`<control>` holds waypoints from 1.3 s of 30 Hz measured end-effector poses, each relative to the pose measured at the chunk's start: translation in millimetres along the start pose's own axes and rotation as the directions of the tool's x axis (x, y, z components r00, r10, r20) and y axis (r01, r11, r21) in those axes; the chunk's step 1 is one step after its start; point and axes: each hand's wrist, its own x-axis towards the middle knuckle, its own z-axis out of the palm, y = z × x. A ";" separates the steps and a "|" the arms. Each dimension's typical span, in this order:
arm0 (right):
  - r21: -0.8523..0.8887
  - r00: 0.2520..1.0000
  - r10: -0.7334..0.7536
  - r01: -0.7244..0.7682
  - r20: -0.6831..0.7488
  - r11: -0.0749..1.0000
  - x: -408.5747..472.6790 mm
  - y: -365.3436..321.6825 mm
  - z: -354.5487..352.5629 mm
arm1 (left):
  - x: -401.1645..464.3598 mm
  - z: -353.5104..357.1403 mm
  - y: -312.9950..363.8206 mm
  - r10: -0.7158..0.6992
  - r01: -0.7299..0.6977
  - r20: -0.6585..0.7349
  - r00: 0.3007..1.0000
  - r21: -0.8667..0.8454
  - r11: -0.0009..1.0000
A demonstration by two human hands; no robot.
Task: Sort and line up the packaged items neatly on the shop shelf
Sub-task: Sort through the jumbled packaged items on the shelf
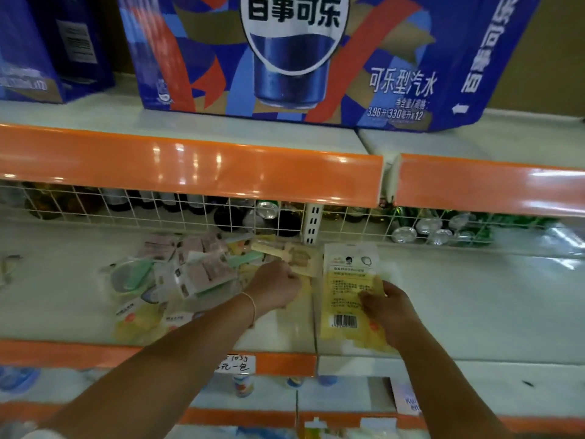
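While my right grip (384, 307) holds a yellow packet (348, 289) flat on the shelf (474, 296), my left grip (278, 285) pinches a beige packet (304, 263) beside the pile (186, 270).

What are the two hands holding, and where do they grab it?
The right hand grips the yellow packet by its right edge, about halfway down. The left hand pinches a beige packet at its lower edge, by the pile.
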 end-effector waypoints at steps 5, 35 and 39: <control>-0.166 0.991 0.021 -0.043 -0.133 0.985 7.3 5.5 -45.9 | 3.7 20.4 10.1 0.076 -0.080 0.042 0.996 0.090 0.993; -0.737 0.905 -0.279 0.423 0.320 0.527 84.6 -22.2 124.6 | -15.4 -42.7 -68.4 0.030 -0.022 -0.069 0.997 0.125 0.992; -0.713 0.903 -0.242 0.428 0.354 0.555 96.7 -21.8 125.7 | -13.8 -42.7 -72.3 0.062 -0.051 -0.077 0.995 0.134 0.990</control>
